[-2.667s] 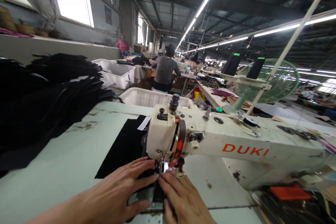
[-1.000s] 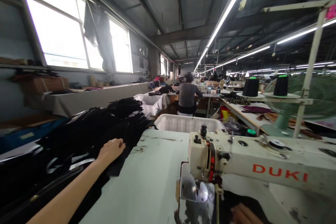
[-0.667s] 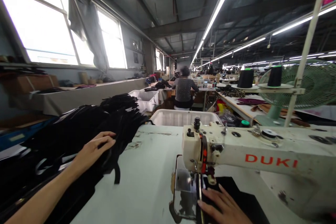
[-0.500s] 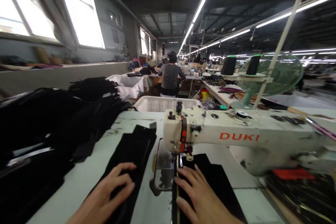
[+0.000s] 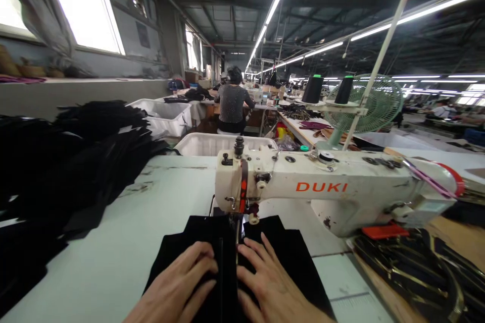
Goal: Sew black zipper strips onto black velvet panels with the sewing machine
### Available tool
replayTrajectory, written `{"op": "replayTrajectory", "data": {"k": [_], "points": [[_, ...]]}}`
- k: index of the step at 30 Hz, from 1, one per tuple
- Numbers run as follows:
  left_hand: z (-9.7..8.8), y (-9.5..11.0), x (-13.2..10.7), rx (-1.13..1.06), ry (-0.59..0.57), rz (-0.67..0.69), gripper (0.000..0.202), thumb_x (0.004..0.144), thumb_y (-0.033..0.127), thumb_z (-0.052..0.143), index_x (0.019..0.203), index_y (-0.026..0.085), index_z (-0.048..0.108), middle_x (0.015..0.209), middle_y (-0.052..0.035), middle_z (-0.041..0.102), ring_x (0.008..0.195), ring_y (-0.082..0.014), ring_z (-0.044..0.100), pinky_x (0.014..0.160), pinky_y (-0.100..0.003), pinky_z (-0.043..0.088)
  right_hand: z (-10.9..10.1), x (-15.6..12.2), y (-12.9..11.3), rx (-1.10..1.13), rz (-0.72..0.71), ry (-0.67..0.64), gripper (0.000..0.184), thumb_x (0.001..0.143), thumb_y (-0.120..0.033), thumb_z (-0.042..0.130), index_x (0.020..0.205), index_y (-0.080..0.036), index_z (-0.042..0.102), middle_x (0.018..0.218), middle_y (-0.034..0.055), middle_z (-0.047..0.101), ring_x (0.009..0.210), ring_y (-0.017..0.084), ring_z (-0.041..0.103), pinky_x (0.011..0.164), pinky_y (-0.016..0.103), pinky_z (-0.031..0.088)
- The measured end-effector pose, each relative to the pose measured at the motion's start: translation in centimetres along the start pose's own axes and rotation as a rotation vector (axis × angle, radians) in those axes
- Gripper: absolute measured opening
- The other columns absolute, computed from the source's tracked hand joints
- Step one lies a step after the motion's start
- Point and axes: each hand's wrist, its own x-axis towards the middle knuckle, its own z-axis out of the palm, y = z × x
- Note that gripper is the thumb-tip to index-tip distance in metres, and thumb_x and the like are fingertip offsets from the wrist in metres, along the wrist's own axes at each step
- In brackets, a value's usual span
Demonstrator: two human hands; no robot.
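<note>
My left hand (image 5: 185, 280) rests on a black fabric panel (image 5: 170, 247), its fingers bent but apart and pressing on the cloth. Under my right hand (image 5: 271, 280) lies another black fabric panel (image 5: 299, 257); the fingers are spread over it. Between the panels runs a dark strip with a gold line (image 5: 237, 247), probably a zipper, beside my right fingertips. Its far end goes under the needle area of a white sewing machine (image 5: 280, 181). The left panel's inner edge lies along the strip; whether it overlaps is unclear.
Black fabric pieces (image 5: 91, 161) are heaped at the left. Dark straps with gold lines (image 5: 413, 272) lie at the right. Behind the machine are a white bin (image 5: 223, 144), thread cones (image 5: 313, 90) and a green fan (image 5: 373, 103). A person (image 5: 233, 103) sits farther ahead.
My left hand has brought the left panel rightward, up against the strip and over the machine's metal plate. My right hand stays on its panel. The view has turned slightly right.
</note>
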Motion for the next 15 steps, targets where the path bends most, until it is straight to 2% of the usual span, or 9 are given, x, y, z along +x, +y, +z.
{"op": "replayTrajectory", "data": {"k": [2, 4, 6, 7, 9, 12, 15], "points": [[-0.8, -0.6, 2.3, 0.066, -0.031, 0.075, 0.033, 0.091, 0.020, 0.056, 0.123, 0.029, 0.060, 0.138, -0.0043, 0.056, 0.125, -0.0237, 0.056, 0.105, -0.034, 0.046, -0.5, 0.0, -0.1, -0.013, -0.026, -0.016, 0.040, 0.095, -0.025, 0.054, 0.135, -0.031, 0.052, 0.150, 0.0040, 0.044, 0.143, 0.023, 0.032, 0.118, 0.055, 0.017], [-1.6, -1.3, 4.5, 0.087, -0.172, 0.195, 0.051, 0.089, 0.020, 0.062, 0.137, 0.029, 0.049, 0.145, -0.0065, 0.051, 0.134, -0.0276, 0.047, 0.110, -0.046, 0.039, -1.0, 0.1, -0.2, -0.039, -0.075, -0.022, 0.033, 0.097, -0.029, 0.053, 0.131, -0.029, 0.056, 0.147, 0.0056, 0.046, 0.142, 0.023, 0.033, 0.118, 0.053, 0.019], [-2.2, -1.9, 6.0, 0.103, -0.295, 0.282, 0.062, 0.086, 0.022, 0.070, 0.142, 0.031, 0.044, 0.147, -0.0076, 0.049, 0.136, -0.0306, 0.043, 0.111, -0.054, 0.035, -1.3, 0.2, -0.1, -0.066, -0.124, -0.003, 0.028, 0.099, -0.033, 0.052, 0.126, -0.028, 0.059, 0.143, 0.0066, 0.049, 0.140, 0.022, 0.036, 0.119, 0.050, 0.020], [-2.4, -2.0, 6.3, 0.116, -0.308, 0.288, 0.063, 0.084, 0.023, 0.072, 0.140, 0.031, 0.046, 0.145, -0.0078, 0.051, 0.134, -0.0314, 0.045, 0.110, -0.055, 0.037, -1.4, 0.2, -0.1, -0.077, -0.141, 0.015, 0.027, 0.100, -0.036, 0.051, 0.125, -0.027, 0.059, 0.141, 0.0069, 0.050, 0.139, 0.021, 0.038, 0.119, 0.049, 0.020], [-2.1, -2.0, 6.1, 0.143, -0.221, 0.239, 0.054, 0.081, 0.021, 0.072, 0.131, 0.029, 0.053, 0.138, -0.0082, 0.056, 0.126, -0.0312, 0.053, 0.104, -0.051, 0.045, -1.1, 0.1, 0.1, -0.091, -0.159, 0.063, 0.027, 0.101, -0.038, 0.048, 0.122, -0.026, 0.060, 0.137, 0.0070, 0.053, 0.136, 0.020, 0.042, 0.119, 0.046, 0.021], [-0.5, -1.7, 3.8, 0.153, -0.008, 0.174, 0.038, 0.084, 0.013, 0.060, 0.119, 0.027, 0.056, 0.126, -0.0056, 0.061, 0.113, -0.0244, 0.063, 0.095, -0.035, 0.054, -0.1, -0.1, 0.3, -0.090, -0.174, 0.138, 0.026, 0.102, -0.036, 0.046, 0.120, -0.023, 0.060, 0.133, 0.0049, 0.057, 0.133, 0.016, 0.045, 0.120, 0.041, 0.021], [1.4, -1.7, 1.0, 0.187, 0.118, 0.217, 0.027, 0.088, 0.020, 0.057, 0.114, 0.029, 0.056, 0.118, -0.0025, 0.065, 0.108, -0.0217, 0.065, 0.090, -0.027, 0.056, 1.3, -0.3, 0.4, -0.121, -0.211, 0.195, 0.026, 0.101, -0.039, 0.049, 0.117, -0.022, 0.061, 0.129, 0.0034, 0.061, 0.129, 0.017, 0.048, 0.119, 0.041, 0.024]]}}
